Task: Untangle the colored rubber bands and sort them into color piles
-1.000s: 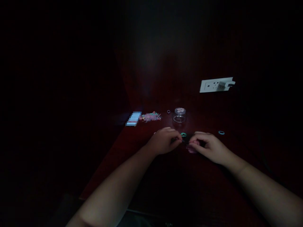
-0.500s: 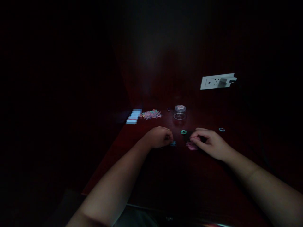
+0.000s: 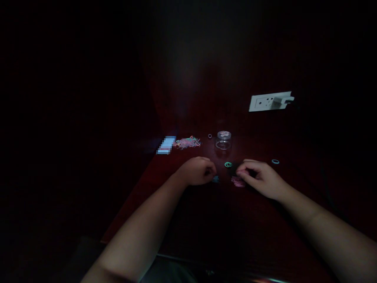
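Observation:
My left hand is curled with its fingertips just above a small pile of blue rubber bands; whatever its fingers hold is hidden. Thumb and fingers of my right hand are pinched together over a pile of pink rubber bands, and I cannot make out what is between them. Between and beyond the hands lie a few green rubber bands. A larger heap of mixed-colour rubber bands is spread farther back on the left.
A clear lidded jar stands at the back, with a single pale band beside it. A bluish band lies to the right. A lit phone-like screen is at the table's left edge. The wall socket holds a plug.
My left hand has shifted very slightly over the blue bands. The right hand stays pinched in almost the same place above the pink ones.

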The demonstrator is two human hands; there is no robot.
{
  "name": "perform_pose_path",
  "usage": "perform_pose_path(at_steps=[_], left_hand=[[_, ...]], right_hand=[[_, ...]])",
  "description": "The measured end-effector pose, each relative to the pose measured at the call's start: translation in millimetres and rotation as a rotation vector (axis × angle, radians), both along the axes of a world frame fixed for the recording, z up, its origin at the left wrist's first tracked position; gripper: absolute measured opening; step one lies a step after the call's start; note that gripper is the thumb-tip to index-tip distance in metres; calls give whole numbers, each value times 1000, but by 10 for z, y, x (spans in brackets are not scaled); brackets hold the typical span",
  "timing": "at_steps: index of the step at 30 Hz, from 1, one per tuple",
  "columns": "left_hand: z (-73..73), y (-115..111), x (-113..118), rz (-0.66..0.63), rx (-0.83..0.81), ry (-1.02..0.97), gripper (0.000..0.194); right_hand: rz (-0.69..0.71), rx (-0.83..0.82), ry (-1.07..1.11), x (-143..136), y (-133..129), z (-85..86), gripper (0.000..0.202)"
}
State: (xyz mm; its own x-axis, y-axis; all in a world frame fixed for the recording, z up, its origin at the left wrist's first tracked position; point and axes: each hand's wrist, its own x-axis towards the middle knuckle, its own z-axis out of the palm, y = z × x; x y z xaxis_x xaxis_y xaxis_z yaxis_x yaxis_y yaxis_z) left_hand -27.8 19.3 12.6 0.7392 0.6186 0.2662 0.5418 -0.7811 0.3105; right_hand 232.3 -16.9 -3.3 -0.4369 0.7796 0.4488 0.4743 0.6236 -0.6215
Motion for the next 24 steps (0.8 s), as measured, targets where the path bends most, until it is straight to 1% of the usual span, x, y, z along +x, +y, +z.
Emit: perform_pose_path(at_steps=[2, 4, 8, 9, 15, 20, 21, 22, 23, 24], left_hand=[[-1, 3, -4, 51, 37, -20, 15], [-21, 9, -6, 87, 31, -20, 16], [-82, 22, 10, 56, -42, 46, 34], [-95, 24, 18, 49, -49, 64, 34], [-125, 23, 66, 61, -57, 116, 22], [-115, 37, 43, 52, -37, 72, 22], [-111, 61, 22, 87, -22, 51, 21], [-109, 95, -9, 154, -1, 23, 20], [-111, 141, -51, 253, 23, -6, 21], [-119, 196, -106, 387, 51, -43, 22]], right_hand=[[-7, 1, -1, -5, -5, 7, 24], [-9, -6, 3, -7, -5, 8, 24], [-5, -8, -7, -3, 3, -2, 24], [-4, -6, -11, -1, 4, -2, 24], [-10, 15, -29, -1, -4, 9, 24], [-18, 24, -17, -1, -1, 4, 24], [-18, 23, -14, 1, 1, 1, 24], [-17, 24, -13, 4, 4, -2, 24], [-16, 24, -15, 7, 7, -6, 24], [-17, 25, -16, 10, 10, -9, 24]])
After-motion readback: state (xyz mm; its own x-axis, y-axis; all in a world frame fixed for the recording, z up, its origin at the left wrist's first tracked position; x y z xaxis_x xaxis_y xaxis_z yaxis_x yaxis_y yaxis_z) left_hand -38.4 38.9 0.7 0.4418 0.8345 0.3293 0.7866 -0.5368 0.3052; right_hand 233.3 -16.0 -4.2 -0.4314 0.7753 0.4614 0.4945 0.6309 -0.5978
